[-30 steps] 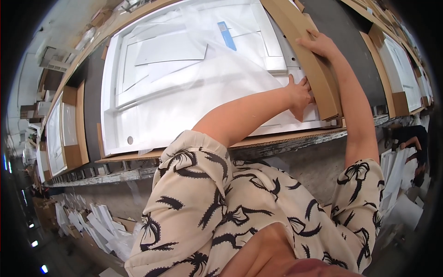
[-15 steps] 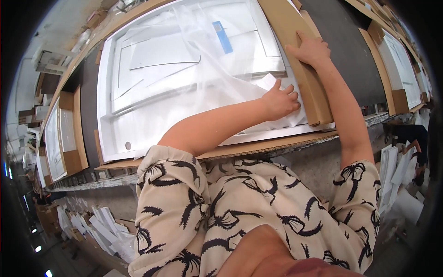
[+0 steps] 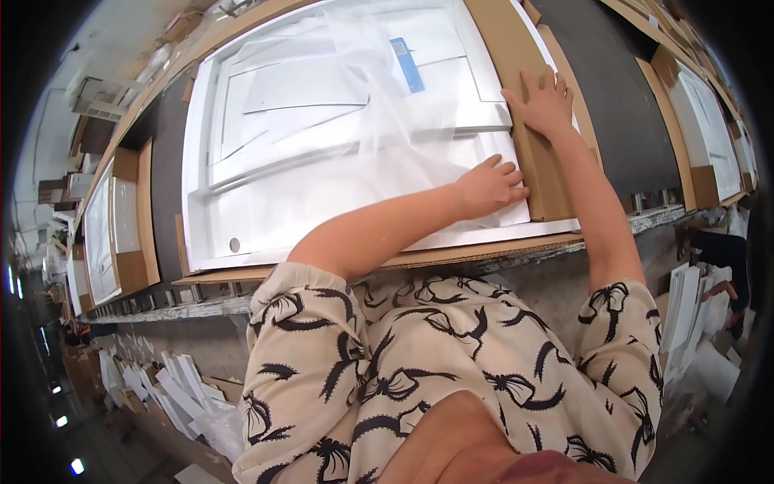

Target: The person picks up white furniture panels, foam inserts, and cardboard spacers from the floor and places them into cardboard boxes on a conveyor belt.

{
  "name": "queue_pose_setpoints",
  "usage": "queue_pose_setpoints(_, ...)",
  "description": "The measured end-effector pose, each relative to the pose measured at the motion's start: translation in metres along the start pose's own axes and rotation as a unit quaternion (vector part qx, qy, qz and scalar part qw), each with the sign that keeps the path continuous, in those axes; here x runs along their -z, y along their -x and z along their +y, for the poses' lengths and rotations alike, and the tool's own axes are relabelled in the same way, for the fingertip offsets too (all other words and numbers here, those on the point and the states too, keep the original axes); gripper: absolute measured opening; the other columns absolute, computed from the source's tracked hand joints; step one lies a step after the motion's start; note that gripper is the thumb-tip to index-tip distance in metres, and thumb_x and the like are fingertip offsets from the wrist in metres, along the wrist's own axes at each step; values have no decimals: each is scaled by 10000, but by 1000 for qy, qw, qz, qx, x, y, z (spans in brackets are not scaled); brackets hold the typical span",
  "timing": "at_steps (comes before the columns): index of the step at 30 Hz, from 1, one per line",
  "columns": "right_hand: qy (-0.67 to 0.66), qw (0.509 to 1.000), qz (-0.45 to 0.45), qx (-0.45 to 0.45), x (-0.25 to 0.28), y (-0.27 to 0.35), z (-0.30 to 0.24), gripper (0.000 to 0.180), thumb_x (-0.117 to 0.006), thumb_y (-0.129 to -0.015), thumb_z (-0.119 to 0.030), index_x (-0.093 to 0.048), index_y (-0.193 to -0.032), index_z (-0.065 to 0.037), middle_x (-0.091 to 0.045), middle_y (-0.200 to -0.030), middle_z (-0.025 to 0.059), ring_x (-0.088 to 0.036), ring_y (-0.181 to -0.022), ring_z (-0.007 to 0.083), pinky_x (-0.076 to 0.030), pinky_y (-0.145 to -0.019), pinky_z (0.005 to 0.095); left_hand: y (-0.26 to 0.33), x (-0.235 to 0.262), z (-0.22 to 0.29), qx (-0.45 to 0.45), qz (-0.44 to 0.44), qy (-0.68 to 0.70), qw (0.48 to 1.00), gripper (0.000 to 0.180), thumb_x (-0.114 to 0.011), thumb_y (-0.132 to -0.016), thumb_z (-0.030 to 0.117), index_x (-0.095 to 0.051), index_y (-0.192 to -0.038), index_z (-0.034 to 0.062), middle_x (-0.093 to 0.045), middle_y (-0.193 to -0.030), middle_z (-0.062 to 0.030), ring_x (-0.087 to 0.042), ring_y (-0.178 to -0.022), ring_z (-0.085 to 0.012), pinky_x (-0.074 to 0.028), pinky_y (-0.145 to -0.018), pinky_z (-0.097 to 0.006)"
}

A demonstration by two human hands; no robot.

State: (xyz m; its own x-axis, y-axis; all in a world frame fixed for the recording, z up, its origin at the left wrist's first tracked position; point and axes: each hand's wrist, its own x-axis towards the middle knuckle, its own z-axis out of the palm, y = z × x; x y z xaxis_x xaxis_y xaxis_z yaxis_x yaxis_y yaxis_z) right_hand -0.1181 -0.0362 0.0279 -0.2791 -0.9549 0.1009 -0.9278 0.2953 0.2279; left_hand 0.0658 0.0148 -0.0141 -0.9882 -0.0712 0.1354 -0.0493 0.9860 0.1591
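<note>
A white panelled piece [image 3: 282, 141] lies in an open cardboard box under sheer white wrapping film [image 3: 367, 105], with a blue label [image 3: 407, 64] on it. My left hand [image 3: 490, 189] rests palm down on the white padding at the panel's near right corner, fingers apart and their tips by the cardboard strip. That brown folded strip [image 3: 544, 189] runs along the panel's right side. My right hand [image 3: 544, 105] lies on the strip farther up, with its fingers spread. A white edge shows just right of the strip.
The box's cardboard edge [image 3: 451, 256] runs along the front of the dark conveyor [image 3: 621, 105]. Other boxed white pieces stand left [image 3: 101, 238] and right [image 3: 709, 121]. White offcuts [image 3: 181, 387] are stacked on the floor at the left. Another person [image 3: 721, 258] is at the far right.
The strip has shifted toward the panel, uncovering a white edge on its right. The raised white padding by my left hand now lies flatter. My right hand has spread its fingers on the strip.
</note>
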Motion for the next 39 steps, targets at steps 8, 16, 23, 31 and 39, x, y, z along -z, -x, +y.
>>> queue_pose_setpoints(8,-95,978,116,145,-48,7,10,541,-342,-924,-448,-300,-1405,-204,-280,-1423,191,-201,-1327,360,-134,-1067,492,19,-13,16,159,144,78,974,538,-554,-675,2,-511,-1206,78,-384,-1304,-276,-316,-1237,-461,-318,-1027,-472)
queue_pose_setpoints(16,-85,987,80,108,-53,6,0,535,-373,-912,-446,-326,-1394,-220,-289,-1426,188,-219,-1334,350,-135,-1076,483,29,-13,-13,86,66,189,976,533,-563,-655,-29,-557,-1169,111,-418,-1341,-130,-281,-1309,-347,-296,-1050,-446)
queue_pose_setpoints(23,-84,987,67,120,-54,10,12,524,-383,-917,-440,-365,-1377,-188,-329,-1399,198,-289,-1297,353,-203,-1066,460,18,40,60,68,222,266,936,318,-582,-612,6,-664,-913,68,-627,-842,-116,-579,-828,-329,-459,-746,-409)
queue_pose_setpoints(31,-205,916,147,313,56,69,-72,404,-522,-912,-200,-454,-1291,-81,-402,-1328,240,-366,-1240,390,-329,-1005,444,257,59,183,236,500,265,790,179,-619,-758,-8,-654,-921,57,-647,-931,-82,-602,-921,-240,-428,-885,-370)
queue_pose_setpoints(39,-599,730,147,293,156,329,-363,292,-516,-908,-92,-529,-1193,-33,-541,-1217,141,-513,-1123,248,-392,-946,328,531,-42,349,668,508,305,450,192,-628,-822,111,-649,-996,33,-669,-930,-58,-614,-851,-124,-490,-757,-262)
